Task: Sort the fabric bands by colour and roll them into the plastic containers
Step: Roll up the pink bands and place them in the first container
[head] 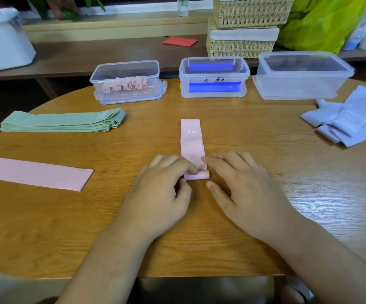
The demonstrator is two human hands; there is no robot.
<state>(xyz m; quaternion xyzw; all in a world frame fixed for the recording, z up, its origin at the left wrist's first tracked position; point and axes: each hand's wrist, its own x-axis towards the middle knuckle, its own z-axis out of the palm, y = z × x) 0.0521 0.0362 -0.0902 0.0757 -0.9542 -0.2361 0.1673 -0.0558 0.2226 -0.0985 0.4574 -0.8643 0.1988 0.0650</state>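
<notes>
- The left hand (166,189) curls its fingers and thumb round the little roll (197,175) at the near end of the pink band (192,145). It pinches the roll so it does not spring open.
- The right hand (239,185) has its fingers spread. The tips press the band flat beside the roll, I think to hold the edge straight.
- The rest of this band lies flat on the table (243,128), pointing away, ready to be rolled up bit by bit.
- A second pink band (35,172) waits flat on the left.
- Farther off, green bands (63,122) sit stacked on the left. Pale purple bands (348,121) lie heaped on the right, one colour in each pile.
- At the back stand three boxes. The left box (126,69) holds pink rolls (123,85), the middle box (213,60) holds blue bands (213,87), and the right box (302,84) looks empty.
</notes>
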